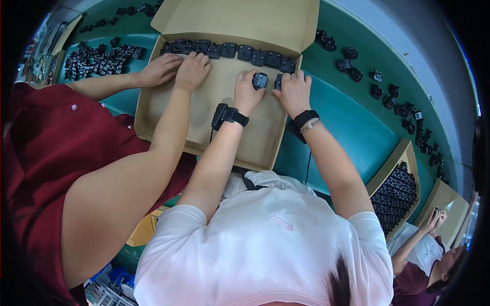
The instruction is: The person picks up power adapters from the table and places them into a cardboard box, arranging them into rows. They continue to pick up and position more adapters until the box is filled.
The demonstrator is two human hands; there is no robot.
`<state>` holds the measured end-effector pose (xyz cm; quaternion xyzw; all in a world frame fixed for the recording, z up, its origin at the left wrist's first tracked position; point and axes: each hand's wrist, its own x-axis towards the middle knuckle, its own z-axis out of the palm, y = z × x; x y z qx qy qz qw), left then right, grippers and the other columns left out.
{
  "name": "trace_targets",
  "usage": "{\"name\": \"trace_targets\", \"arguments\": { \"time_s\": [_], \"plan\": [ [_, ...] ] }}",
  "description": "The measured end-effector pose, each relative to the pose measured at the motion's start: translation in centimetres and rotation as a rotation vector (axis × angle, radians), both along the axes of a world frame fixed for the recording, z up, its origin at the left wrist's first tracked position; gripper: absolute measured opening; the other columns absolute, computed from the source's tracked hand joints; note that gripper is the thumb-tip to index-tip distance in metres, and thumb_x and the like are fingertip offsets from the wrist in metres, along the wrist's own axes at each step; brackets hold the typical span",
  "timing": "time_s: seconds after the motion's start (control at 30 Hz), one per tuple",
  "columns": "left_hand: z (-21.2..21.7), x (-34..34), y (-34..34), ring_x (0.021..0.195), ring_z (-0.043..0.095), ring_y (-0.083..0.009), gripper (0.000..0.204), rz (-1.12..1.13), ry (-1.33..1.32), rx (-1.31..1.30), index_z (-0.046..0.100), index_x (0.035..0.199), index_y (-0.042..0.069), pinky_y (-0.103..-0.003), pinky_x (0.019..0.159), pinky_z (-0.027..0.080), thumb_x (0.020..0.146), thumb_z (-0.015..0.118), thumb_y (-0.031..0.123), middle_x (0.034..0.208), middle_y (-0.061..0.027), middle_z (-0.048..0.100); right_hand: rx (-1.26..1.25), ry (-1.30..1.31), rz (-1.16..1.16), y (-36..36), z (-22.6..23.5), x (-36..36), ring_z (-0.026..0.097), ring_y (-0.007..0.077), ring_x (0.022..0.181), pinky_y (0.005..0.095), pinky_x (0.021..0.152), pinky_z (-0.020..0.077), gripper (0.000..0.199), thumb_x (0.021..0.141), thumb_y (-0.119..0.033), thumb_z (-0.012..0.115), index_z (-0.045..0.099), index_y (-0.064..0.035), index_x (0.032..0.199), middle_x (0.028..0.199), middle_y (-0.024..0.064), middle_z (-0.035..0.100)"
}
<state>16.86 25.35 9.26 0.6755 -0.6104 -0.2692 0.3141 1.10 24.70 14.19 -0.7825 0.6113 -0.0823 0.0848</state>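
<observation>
Green work table [352,127] under an open cardboard box [214,102] with its flaps up, and a row of black plug adapters [229,51] running left to right along the far wall. My left hand [247,91] pinches one black plug adapter [260,80] just below that row, round face up, long axis unclear. My right hand [294,91] has fingers pressed on another adapter [278,81] beside it, mostly hidden. A co-worker's two hands [176,70] rest at the row's left end. Loose adapters [403,109] lie scattered on the table to the right; a filled box [395,196] sits lower right.
</observation>
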Motion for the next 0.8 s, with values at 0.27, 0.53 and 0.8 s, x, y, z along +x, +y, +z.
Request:
{"name": "trace_targets", "arguments": {
  "time_s": [0.27, 0.53, 0.8],
  "plan": [
    [-1.0, -1.7, -0.1, 0.103, 0.057, -0.0345, 0.062, -0.007, -0.005, -0.073, 0.056, 0.115, 0.001, -0.039, 0.091, 0.047, 0.059, 0.083, 0.009, 0.11, -0.019, 0.059, 0.061, 0.138, 0.063, 0.4, -1.0, -0.7, 0.046, 0.0258, 0.106, 0.0497, 0.094, 0.0335, 0.035, 0.069, -0.035, 0.076, 0.07, -0.0046, 0.086, 0.099, 0.0087, 0.062],
    [-1.8, -2.5, 0.2, 0.103, 0.057, -0.0357, 0.061, -0.001, -0.014, -0.136, 0.056, 0.113, 0.001, -0.04, 0.091, 0.047, 0.059, 0.083, 0.009, 0.11, -0.0188, 0.06, -0.125, 0.211, 0.009, 1.0, -1.6, -1.1, 0.045, 0.0276, 0.11, 0.0534, 0.102, 0.0287, 0.029, 0.07, -0.027, 0.076, 0.07, -0.0039, 0.085, 0.107, 0.0091, 0.056],
    [-0.3, -2.0, -1.0, 0.092, 0.059, -0.0319, 0.041, -0.056, 0.505, 0.297, 0.056, 0.105, 0.002, -0.039, 0.084, 0.047, 0.07, 0.073, 0.014, 0.097, -0.0163, 0.061, -0.068, 0.244, -0.023, 0.1, -1.5, -1.7, 0.045, 0.0276, 0.11, 0.0525, 0.098, 0.0319, 0.022, 0.066, -0.023, 0.076, 0.07, -0.0066, 0.08, 0.105, 0.0083, 0.056]
  ]
}}
